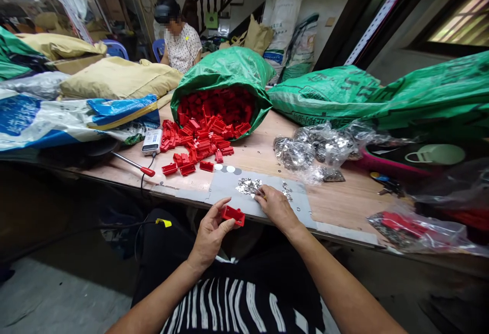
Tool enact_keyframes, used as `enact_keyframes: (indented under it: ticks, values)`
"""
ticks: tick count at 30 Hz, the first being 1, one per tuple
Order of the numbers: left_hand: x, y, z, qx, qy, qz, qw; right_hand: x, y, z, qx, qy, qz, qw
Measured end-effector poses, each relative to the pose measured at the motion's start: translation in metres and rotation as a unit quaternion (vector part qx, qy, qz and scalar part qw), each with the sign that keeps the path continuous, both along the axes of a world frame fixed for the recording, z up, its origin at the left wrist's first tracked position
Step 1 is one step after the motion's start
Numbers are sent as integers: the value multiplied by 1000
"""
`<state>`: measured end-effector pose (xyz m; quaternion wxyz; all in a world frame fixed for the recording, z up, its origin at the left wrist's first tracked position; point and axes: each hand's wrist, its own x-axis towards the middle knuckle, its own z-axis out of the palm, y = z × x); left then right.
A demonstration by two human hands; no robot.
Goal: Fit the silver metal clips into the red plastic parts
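Observation:
My left hand (210, 232) grips a small red plastic housing (233, 215) between thumb and fingers, its hollow side facing up, just off the table's front edge. Over the grey mat (223, 191), my right hand (277, 205) is closed in a pinch at the edge of a pile of small shiny metal pieces (248, 186). Whatever sits between those fingertips is too small to make out. A smaller cluster of metal parts (286, 190) lies just beyond my right hand. Many more red housings (198, 140) spill from a green woven sack (229, 64) onto the table.
Clear plastic bags of metal parts (313, 145) lie right of the mat, near a pink-rimmed tray (382, 166). A white device (152, 141) with a cable and a red-handled tool (147, 171) sit at left. Full sacks (118, 77) line the back; a person (183, 44) sits beyond.

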<state>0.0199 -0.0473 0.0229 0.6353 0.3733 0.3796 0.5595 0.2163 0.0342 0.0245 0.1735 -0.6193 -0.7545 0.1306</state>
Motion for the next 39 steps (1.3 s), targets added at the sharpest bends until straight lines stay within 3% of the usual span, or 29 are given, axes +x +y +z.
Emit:
enact_keyframes:
  ticks: [4, 7, 13, 19, 25, 28, 32, 39]
  values:
    - [-2, 6, -4, 12, -12, 15, 1000, 1, 0, 1, 7, 9, -3, 1000]
    - [-3, 9, -7, 14, -15, 14, 1000, 2, -7, 10, 5, 72, 7, 997]
    - [-1, 12, -1, -2, -36, 8, 999, -12, -39, 36, -20, 220, 116, 968]
    - [1, 12, 5, -15, -47, -11, 999, -24, -52, 36, 49, 231, 218, 947]
    - [-1, 12, 5, -2, -24, -23, 999, -20, -50, 35, 60, 208, 292, 932]
    - [-2, 12, 4, 10, -9, -36, 999, -19, -49, 36, 9, 234, 286, 929]
    - [-2, 11, 1, 19, -3, -46, 999, -17, -49, 30, -98, 302, 221, 922]
    - [-2, 9, 5, 50, 38, -44, 997, -15, -49, 16, -207, 424, 157, 867]
